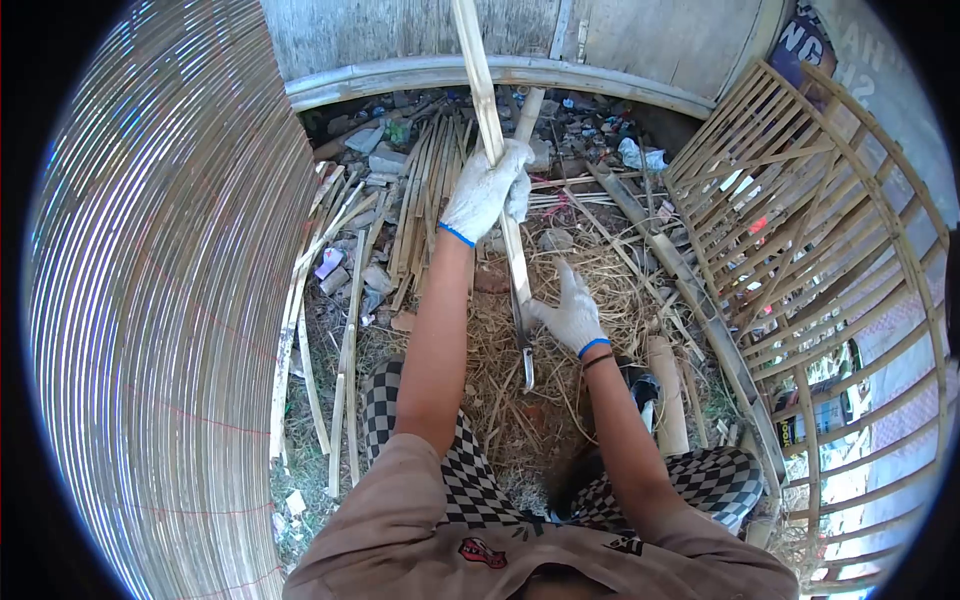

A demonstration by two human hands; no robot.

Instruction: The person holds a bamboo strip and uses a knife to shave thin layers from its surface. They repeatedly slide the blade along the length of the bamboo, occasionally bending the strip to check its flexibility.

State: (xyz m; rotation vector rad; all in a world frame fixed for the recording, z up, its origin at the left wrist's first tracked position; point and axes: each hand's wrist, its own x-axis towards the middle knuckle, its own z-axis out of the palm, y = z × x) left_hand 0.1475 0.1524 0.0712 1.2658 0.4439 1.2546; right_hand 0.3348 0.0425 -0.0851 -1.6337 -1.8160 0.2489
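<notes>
My left hand, in a white knit glove with a blue cuff, is wrapped round a long pale bamboo strip. The strip runs from the top of the view down toward my lap. At its lower end is a narrow dark metal blade with a shiny tip, which looks like a knife; its handle cannot be made out. My right hand, gloved alike, is beside that end. Its fingers stretch up and apart, and its thumb is close to or touching the strip and blade.
Bamboo shavings cover the ground before my knees. Split bamboo strips lie in a bundle ahead, among rubble. A large slatted bamboo screen stands at left, a bamboo rack at right. A bamboo pole lies near my right knee.
</notes>
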